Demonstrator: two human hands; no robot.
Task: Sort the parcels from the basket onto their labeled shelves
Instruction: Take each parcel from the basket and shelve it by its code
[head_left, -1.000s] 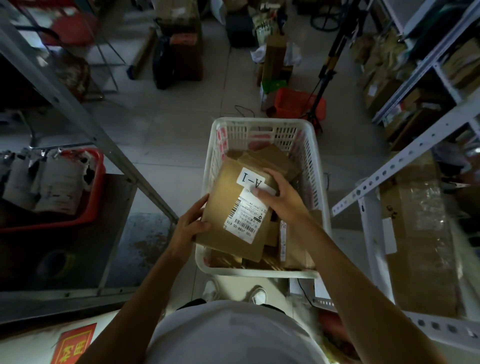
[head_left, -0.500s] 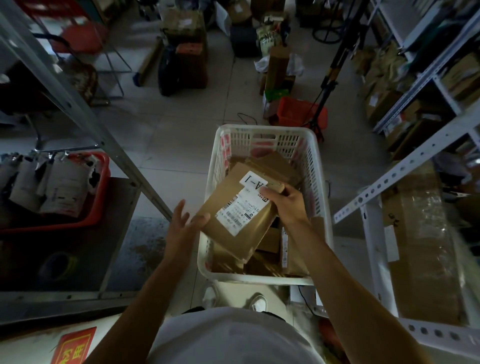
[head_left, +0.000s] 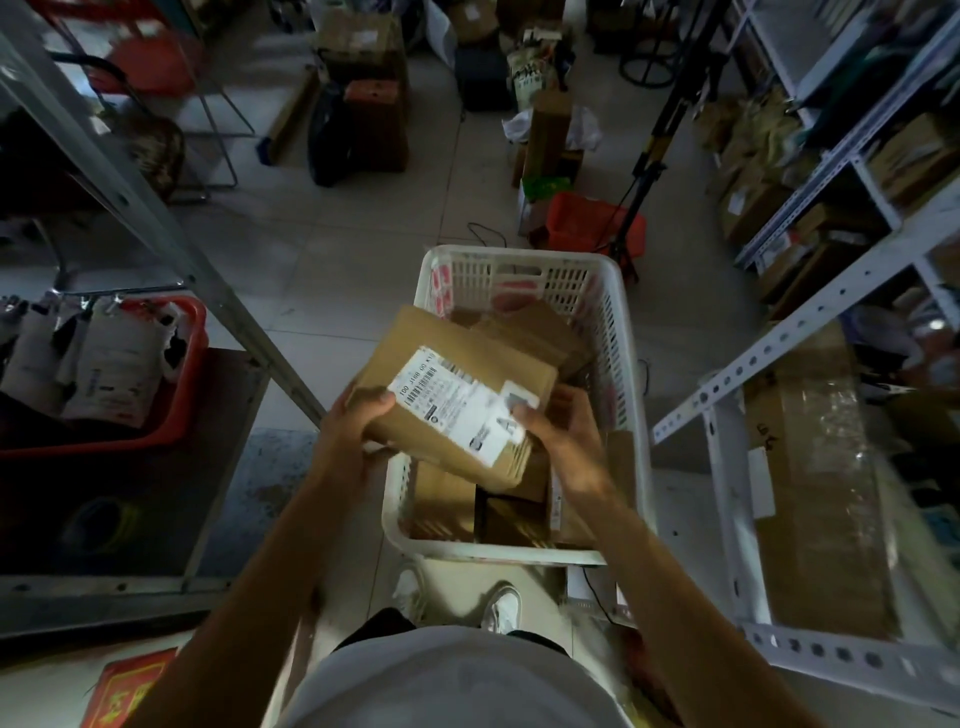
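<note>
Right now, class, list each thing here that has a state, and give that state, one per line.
Parcel: lifted above the basket, held in both hands, label up.
Left hand: grips the parcel's left edge.
Right hand: grips its right end.
Basket: on the floor, more parcels inside.
Red crate: holding white bags.

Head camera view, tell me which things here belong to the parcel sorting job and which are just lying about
Part of the job:
brown parcel, gripped by left hand and right hand
white basket holding more parcels
white shelf rack

Lying about:
red crate of pouches
orange bin
tripod
floor boxes
</note>
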